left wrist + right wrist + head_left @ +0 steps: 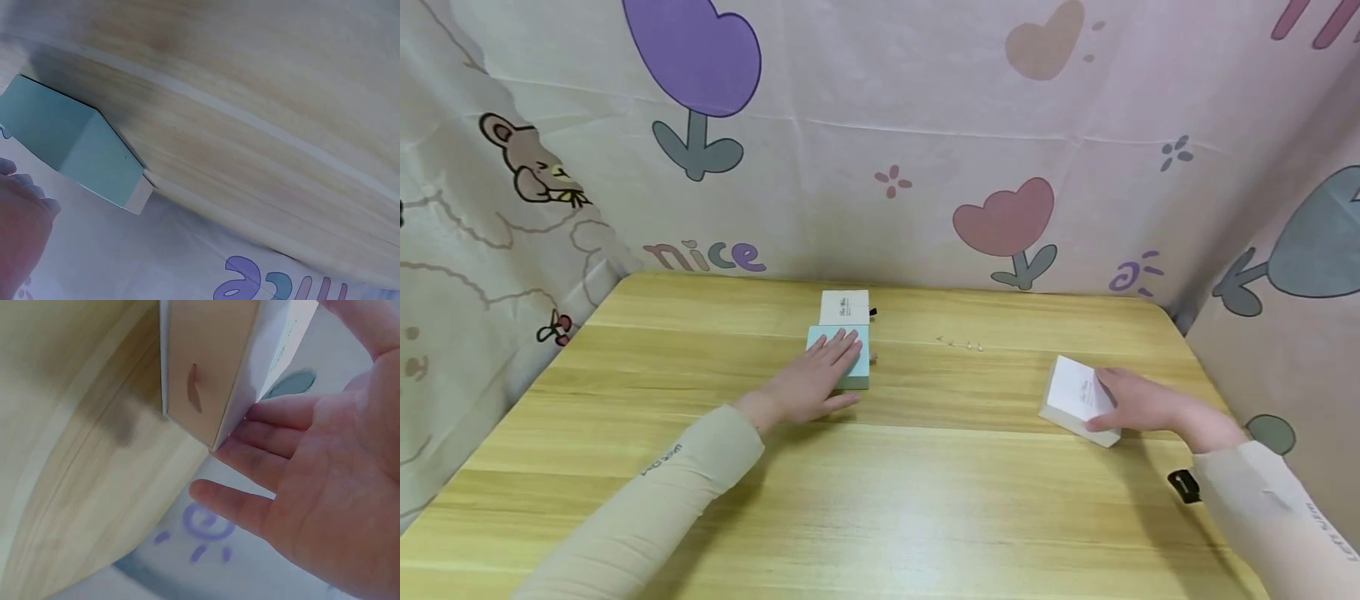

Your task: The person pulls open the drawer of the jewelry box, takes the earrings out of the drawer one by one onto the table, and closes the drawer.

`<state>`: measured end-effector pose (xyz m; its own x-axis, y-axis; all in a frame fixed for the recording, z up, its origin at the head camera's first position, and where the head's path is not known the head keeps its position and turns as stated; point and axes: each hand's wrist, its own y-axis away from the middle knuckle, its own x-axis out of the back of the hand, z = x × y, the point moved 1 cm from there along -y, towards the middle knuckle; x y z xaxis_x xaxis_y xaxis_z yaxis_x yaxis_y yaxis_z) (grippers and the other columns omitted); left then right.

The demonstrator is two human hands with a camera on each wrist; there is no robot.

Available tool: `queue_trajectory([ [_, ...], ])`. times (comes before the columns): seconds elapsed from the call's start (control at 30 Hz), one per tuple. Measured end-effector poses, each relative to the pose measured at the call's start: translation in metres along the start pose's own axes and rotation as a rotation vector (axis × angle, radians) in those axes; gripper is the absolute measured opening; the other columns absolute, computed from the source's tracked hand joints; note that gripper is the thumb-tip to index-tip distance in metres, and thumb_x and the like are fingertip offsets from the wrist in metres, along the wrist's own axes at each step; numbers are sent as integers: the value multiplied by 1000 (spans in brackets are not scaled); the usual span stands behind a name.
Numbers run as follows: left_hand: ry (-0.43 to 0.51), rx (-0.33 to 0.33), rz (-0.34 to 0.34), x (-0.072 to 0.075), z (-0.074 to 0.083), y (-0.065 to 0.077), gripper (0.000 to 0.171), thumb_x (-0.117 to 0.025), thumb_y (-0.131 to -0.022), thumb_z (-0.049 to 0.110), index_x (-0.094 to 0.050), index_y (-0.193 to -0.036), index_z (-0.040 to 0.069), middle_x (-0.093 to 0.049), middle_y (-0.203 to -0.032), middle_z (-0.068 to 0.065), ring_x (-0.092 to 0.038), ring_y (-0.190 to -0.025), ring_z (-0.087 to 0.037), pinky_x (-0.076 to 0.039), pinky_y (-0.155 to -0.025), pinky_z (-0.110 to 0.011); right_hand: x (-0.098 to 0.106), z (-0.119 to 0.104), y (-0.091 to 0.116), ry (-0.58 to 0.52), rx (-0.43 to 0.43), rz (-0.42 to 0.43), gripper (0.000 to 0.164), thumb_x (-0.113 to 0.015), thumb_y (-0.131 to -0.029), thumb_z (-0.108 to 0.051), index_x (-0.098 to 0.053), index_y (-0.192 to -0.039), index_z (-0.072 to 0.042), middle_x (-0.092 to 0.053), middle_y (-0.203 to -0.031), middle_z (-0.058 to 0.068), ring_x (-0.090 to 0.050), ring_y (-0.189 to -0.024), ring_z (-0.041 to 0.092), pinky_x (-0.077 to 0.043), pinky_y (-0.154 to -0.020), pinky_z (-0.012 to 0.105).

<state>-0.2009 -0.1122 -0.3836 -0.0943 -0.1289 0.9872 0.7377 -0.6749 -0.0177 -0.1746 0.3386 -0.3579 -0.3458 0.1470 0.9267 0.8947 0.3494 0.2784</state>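
In the head view, my left hand lies over a light blue box, its fingers stretched across the lid. The left wrist view shows that blue box from the side, with fingertips at the lower left. On the right, my right hand grips a white box with dark lettering on top, thumb on the near side and fingers at the far side. In the right wrist view, the end of the white box is beige with a small ribbon tab, and fingers touch its side.
Behind the blue box sits another white box with lettering and a black tab. Several tiny earring-like pieces lie in a row at mid-table. Beside the right sleeve is a black tag. A printed curtain borders the wooden table.
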Motion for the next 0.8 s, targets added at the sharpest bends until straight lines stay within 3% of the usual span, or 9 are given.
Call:
queue_trajectory([
  [0.2,-10,9,-13,-1,1,-1,77,-48,-94,45,-19,-148,0,-13,-157,-17,-10,-145,-32,-11,-118,-47,-4,-28,-7,-9,22,4,103,-75,-73,-44,-27,-132,25,-31,-134,45,-36,-121,56,-36,-99,61],
  [0.37,-14,-3,-27,0,7,-2,77,-47,-95,46,-17,-149,1,-11,-157,-17,-8,-146,-31,-9,-119,-46,-2,-24,-2,-34,31,11,107,-79,-67,-42,-25,-131,25,-34,-132,44,-40,-119,53,-38,-97,60],
  [0.47,-8,-15,-12,1,8,-4,76,-48,-94,45,-19,-148,-1,-13,-156,-18,-10,-145,-32,-10,-118,-47,-1,-16,-2,-50,30,-1,95,-80,-66,-41,-36,-124,21,-49,-119,36,-51,-106,44,-45,-90,52],
  [0.57,-3,-15,-8,0,8,-5,76,-48,-94,46,-21,-148,0,-14,-156,-18,-11,-145,-32,-10,-119,-47,-1,-12,-3,-68,36,-9,77,-79,-67,-41,-46,-111,12,-56,-99,17,-51,-89,26,-46,-78,39],
  [0.63,4,-17,-12,-1,8,-6,75,-48,-94,45,-22,-148,1,-15,-156,-18,-11,-145,-31,-10,-119,-47,-3,-12,-4,-74,48,-13,75,-79,-68,-41,-47,-111,12,-57,-98,17,-52,-89,26,-47,-78,40],
  [0.73,6,-22,-23,-3,9,-7,74,-47,-95,46,-22,-148,1,-15,-156,-17,-10,-146,-30,-9,-119,-46,-4,-15,-5,-68,49,-15,90,-78,-69,-42,-40,-122,20,-54,-112,31,-54,-102,40,-46,-88,52],
  [0.8,8,-33,-20,-5,10,-8,74,-47,-95,46,-22,-148,0,-15,-156,-18,-10,-145,-31,-10,-119,-46,-5,-19,-6,-65,49,-15,101,-78,-70,-43,-31,-129,25,-46,-124,40,-48,-113,48,-41,-94,59],
])
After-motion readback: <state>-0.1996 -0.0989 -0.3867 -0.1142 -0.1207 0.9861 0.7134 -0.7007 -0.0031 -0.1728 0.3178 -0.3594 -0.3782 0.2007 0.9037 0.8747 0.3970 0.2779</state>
